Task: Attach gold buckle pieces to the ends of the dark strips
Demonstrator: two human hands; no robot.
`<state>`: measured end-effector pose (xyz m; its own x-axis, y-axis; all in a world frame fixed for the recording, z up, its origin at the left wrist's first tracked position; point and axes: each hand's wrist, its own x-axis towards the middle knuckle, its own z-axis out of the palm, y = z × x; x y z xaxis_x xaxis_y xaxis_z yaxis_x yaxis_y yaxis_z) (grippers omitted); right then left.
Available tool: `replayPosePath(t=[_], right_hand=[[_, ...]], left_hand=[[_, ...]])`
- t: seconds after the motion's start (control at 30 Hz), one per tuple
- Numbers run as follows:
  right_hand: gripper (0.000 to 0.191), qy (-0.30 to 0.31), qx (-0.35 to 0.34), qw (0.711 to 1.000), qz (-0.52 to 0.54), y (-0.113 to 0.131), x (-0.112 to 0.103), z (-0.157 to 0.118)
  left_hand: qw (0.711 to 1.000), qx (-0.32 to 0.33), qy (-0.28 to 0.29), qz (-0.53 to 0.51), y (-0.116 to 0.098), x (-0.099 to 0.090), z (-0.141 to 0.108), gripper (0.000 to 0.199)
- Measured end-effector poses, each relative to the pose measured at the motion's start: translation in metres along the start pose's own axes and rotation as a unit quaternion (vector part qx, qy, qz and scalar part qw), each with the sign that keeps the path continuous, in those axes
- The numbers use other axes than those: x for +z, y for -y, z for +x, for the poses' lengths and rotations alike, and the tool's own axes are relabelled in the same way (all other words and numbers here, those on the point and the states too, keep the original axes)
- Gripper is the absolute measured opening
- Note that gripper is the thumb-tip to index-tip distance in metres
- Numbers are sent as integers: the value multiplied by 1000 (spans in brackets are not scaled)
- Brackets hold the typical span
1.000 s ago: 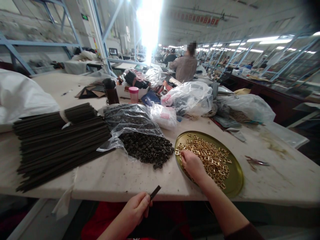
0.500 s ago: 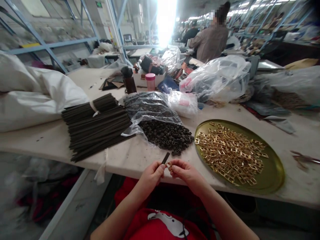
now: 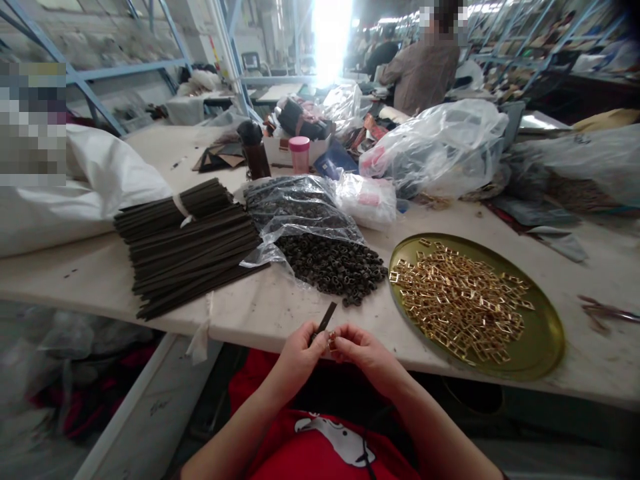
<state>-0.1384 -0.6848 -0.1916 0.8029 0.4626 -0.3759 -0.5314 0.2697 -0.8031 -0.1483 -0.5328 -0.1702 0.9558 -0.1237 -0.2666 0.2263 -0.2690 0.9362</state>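
Observation:
Close to the table's front edge, my left hand (image 3: 303,350) pinches a dark strap (image 3: 327,316), whose end sticks up past the fingers. Against it, my right hand (image 3: 356,345) grips a small gold buckle (image 3: 331,341) between thumb and fingers. The buckle meets the strap between my fingertips; whether the strap passes through it I cannot tell. Beyond my hands lies a heap of small black loops (image 3: 345,270), partly under a clear plastic bag (image 3: 305,207). On the right, a gold-coloured oval tray (image 3: 543,357) holds a pile of gold buckles (image 3: 460,303).
A tied bundle of dark straps (image 3: 190,247) lies at the left beside a large white sack (image 3: 115,180). Behind stand a dark bottle (image 3: 255,152) and a pink-lidded jar (image 3: 299,157). Pliers (image 3: 607,311) lie far right. A co-worker (image 3: 425,67) stands beyond the plastic bags.
My right hand has moved slightly left, bringing the buckle against the strap in my left hand. The whole view has shifted a little.

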Motion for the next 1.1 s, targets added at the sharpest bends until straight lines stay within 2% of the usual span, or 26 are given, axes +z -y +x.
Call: replayPosePath(t=[0.13,0.3,0.5,0.67,0.83,0.97,1.1], right_hand=[[21,-5,5,1000,27,-3,1,2],[17,26,27,998,54,-4,3,0],[21,14,25,998,47,-5,3,-5],[23,15,26,998,57,-6,3,-6],[30,-37,-46,998,6,-10,4,-6],[26,-27,-100,993,-51,-16,2,-7],[17,-29,-127,982,-135,-20,-1,-7]], left_hand=[[1000,12,-12,20,2,1,0,24],[999,-24,17,-30,3,1,0,23],[997,-48,46,-49,2,2,-3,25],[998,-40,32,-33,5,3,-3,24],[995,-63,39,-72,7,4,-2,23],[989,-88,57,-109,10,5,-2,23],[987,-88,62,-122,12,5,-2,23]])
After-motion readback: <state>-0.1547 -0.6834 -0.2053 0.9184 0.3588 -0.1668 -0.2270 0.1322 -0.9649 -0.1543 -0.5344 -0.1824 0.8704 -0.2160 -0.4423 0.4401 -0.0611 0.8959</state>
